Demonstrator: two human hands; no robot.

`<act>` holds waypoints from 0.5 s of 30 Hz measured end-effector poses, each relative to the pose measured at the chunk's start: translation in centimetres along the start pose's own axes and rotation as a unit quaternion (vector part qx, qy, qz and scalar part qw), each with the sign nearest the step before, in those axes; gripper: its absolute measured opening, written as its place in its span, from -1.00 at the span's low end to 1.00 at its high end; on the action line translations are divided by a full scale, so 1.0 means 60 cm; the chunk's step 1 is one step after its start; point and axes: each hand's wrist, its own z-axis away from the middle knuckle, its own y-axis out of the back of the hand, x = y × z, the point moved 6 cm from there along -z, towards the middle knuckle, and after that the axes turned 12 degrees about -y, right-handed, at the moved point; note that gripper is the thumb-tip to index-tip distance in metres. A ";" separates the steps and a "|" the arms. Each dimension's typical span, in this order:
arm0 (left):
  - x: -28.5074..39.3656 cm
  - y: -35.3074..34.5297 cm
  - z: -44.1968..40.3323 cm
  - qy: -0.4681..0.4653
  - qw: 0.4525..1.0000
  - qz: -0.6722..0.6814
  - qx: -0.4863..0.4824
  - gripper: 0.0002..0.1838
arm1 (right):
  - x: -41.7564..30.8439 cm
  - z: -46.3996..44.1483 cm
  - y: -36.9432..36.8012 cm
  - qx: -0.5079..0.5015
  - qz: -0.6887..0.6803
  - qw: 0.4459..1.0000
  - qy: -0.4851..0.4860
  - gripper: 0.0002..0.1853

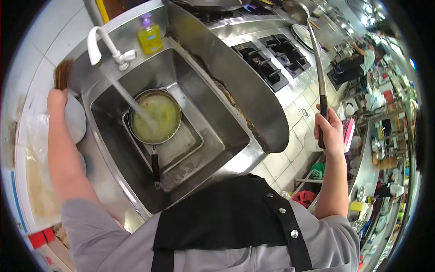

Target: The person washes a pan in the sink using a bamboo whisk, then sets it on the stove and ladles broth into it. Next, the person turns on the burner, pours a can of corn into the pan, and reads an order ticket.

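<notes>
My left hand (57, 99) is closed around the base of a brown bristle brush (63, 75), left of the sink. On the right, my right hand (331, 130) grips the dark handle of a long metal ladle (318, 63), its bowl at the top of the view. A frying pan (155, 117) with cloudy yellow-green liquid rests in the steel sink (213, 131), partly over a rectangular tray (190, 152). Water runs from the white faucet (103, 43) into the pan, whose black handle points toward me. Neither hand touches the pan.
A yellow soap bottle (150, 38) stands behind the sink. A curved metal splash guard (231, 68) separates the sink from gas burners (272, 59). Round white items lie at the left wall. Another person (362, 56) stands far off at the upper right, near crowded shelves.
</notes>
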 end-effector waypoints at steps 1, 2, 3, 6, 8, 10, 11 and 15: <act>-0.008 0.006 0.003 0.003 1.000 0.003 0.008 -0.41 | 0.010 -0.013 0.006 0.005 0.002 1.000 -0.008 -0.60; -0.022 0.017 0.004 0.017 0.999 0.011 0.032 -0.39 | 0.022 -0.027 0.013 0.009 0.005 1.000 -0.016 -0.61; -0.033 0.034 -0.001 0.030 0.998 0.021 0.056 -0.37 | 0.034 -0.043 0.020 0.014 0.009 1.000 -0.023 -0.63; -0.063 0.093 -0.012 0.075 0.989 0.025 0.125 -0.29 | 0.082 -0.111 0.029 0.046 0.055 0.997 -0.023 -0.63; -0.083 0.111 -0.023 0.076 0.982 0.068 0.158 -0.18 | 0.131 -0.177 0.029 0.055 0.085 0.995 -0.025 -0.71; -0.131 0.123 -0.042 0.084 0.964 0.181 0.178 -0.16 | 0.169 -0.245 0.030 0.094 0.177 0.980 0.015 -0.75; -0.099 0.156 -0.001 0.125 0.931 0.270 0.210 -0.18 | 0.195 -0.294 0.027 0.088 0.213 0.973 0.004 -0.74; -0.032 0.302 0.072 0.040 0.905 0.250 0.343 -0.34 | 0.214 -0.399 -0.038 0.097 0.316 0.942 0.055 -0.69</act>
